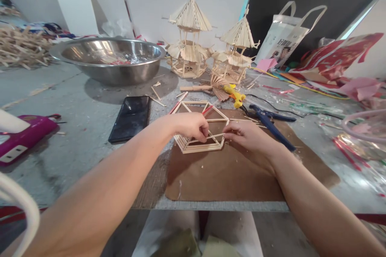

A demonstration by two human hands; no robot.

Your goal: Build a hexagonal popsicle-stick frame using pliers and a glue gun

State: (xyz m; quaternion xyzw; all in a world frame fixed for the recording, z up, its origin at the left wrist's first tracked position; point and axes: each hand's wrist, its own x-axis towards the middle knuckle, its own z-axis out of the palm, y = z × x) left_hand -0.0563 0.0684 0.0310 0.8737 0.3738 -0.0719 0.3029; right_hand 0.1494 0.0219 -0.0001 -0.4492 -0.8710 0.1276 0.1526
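A hexagonal frame of thin wooden sticks (199, 149) lies on a brown board, with crossing sticks inside its rim. Over its middle, my left hand (193, 125) is closed, fingers curled down at a thin wooden stick (215, 136) that slants across the frame. My right hand (245, 134) pinches that stick's right end beside the frame's right corner. The left fingertips are partly hidden, as is part of the frame beneath them. Red sticks or straws (207, 109) show at the frame's far side.
The brown board (229, 180) carries blue pliers (273, 126). Behind are a yellow glue gun (235, 95), two stick pagodas (191, 54) and a folded fan shape (220, 87). Left are a black phone (130, 118), a steel basin (111, 70) and a purple power strip (28, 136).
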